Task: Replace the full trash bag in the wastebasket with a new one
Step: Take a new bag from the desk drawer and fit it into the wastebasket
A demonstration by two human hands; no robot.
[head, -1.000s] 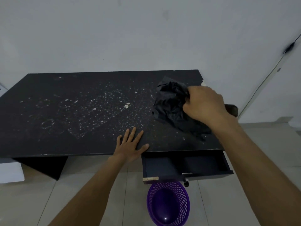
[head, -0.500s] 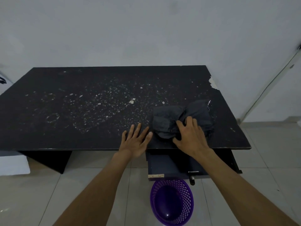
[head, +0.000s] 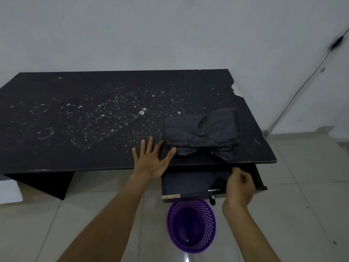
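Black crumpled bag (head: 203, 134), white-speckled black desk (head: 94, 118), purple lattice wastebasket (head: 191, 226)

Left hand (head: 151, 163) flat, right hand (head: 239, 188) loosely curled.

Matt black desk, crinkled plastic, glossy tile.
Desk top (head: 94, 95): matt black, laminate by the look, flecked pale, chipped to a light core at the right edge. Trash bag (head: 202, 133): thin black plastic, creased, dull sheen. Wastebasket (head: 207, 214): purple plastic mesh, glossy smooth base. Drawer handle (head: 213, 190): bright metal. Floor tiles (head: 302, 205): pale, smooth, glossy. Wall (head: 170, 35): matt paint.
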